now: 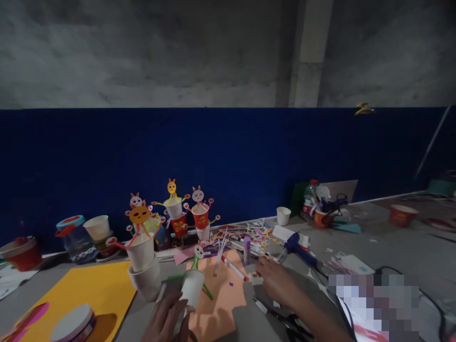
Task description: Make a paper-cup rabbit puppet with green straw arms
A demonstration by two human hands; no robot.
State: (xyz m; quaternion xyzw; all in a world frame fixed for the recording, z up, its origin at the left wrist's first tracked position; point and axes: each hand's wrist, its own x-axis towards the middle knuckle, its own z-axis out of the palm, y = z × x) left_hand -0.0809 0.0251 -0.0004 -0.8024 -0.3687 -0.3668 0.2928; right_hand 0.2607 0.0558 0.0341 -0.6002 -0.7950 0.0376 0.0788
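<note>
My left hand is at the bottom centre, fingers curled round the lower part of a white paper cup. From that cup rise a green stick and a small paper animal face. My right hand reaches forward over the grey table, fingers bent down onto small paper scraps, just right of the orange paper sheet. What its fingertips touch is too small to name. A red-and-white pen and a purple glue stick lie just left of that hand.
A stack of white cups with a sun-face figure stands left, beside a yellow sheet. More cup figures line the blue wall. A blue glue gun, scissors, a tape roll, a bottle and red cups are about.
</note>
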